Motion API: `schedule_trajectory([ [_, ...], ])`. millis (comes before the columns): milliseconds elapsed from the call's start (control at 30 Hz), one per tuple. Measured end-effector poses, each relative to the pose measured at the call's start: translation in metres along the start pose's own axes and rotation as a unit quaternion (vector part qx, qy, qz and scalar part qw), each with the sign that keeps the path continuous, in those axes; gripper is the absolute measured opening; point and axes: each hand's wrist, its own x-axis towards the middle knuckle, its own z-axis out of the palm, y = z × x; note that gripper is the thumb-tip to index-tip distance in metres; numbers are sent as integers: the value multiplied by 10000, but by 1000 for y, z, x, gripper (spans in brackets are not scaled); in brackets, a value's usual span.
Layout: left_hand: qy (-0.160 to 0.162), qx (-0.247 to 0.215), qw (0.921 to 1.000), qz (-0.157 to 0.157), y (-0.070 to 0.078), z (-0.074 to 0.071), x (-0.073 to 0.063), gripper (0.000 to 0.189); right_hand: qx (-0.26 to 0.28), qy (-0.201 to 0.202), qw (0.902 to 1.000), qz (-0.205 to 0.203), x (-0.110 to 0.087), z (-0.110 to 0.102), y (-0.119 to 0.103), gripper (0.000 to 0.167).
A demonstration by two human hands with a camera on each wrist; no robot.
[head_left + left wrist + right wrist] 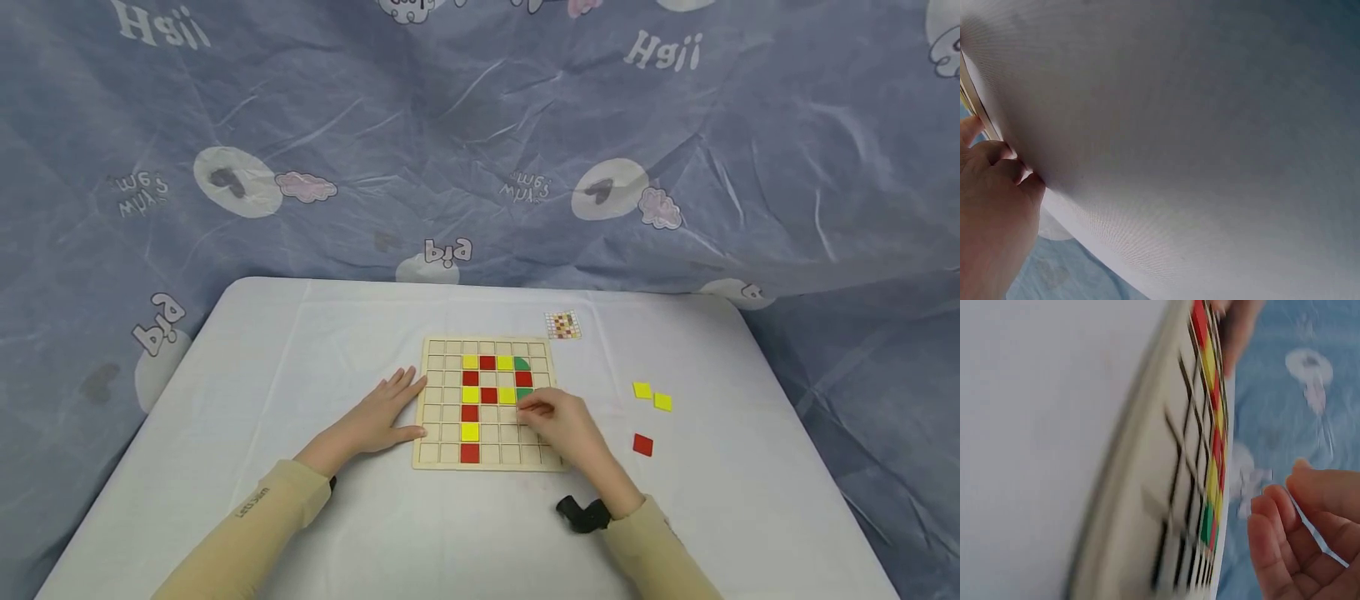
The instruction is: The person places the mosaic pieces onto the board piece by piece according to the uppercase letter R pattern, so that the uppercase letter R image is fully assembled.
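Note:
A wooden grid board point(491, 435) lies on the white table, with red and yellow square tiles and two green pieces set in its cells. One rounded green piece point(522, 364) is at the upper right of the pattern; another green piece point(523, 392) sits lower, partly behind my right fingers. My left hand point(378, 417) rests by the board's left edge, fingers and thumb spread against it. Over the board's right side hovers my right hand point(558, 422), fingers loosely bent. In the right wrist view, nothing shows between the fingers of this hand point(1304, 544).
Two loose yellow tiles point(662, 402) and a red tile point(642, 445) lie to the right of the board. Behind the board's right corner is a small pattern card point(562, 325). A blue printed cloth point(450, 150) hangs behind the table point(337, 533).

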Motion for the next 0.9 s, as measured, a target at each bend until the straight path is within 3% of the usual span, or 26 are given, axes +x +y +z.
schedule_trajectory([
  [200, 14, -5, 10000, 22, 0, 0, 0, 88, -296, 493, 9972, 475, 16, -57, 42, 21],
  [400, 22, 12, 10000, -28, -1, 2, 0, 88, -410, 594, 9915, 1079, 19, -95, 77, 33],
  [567, 13, -53, 9999, -105, 2, 5, -3, 88, -651, 747, 9855, 1378, 19, -106, 98, 39],
  [900, 86, 12, 9999, 111, -2, 2, -1, 87, -1206, 775, 9810, 1307, 21, -106, 111, 39],
])
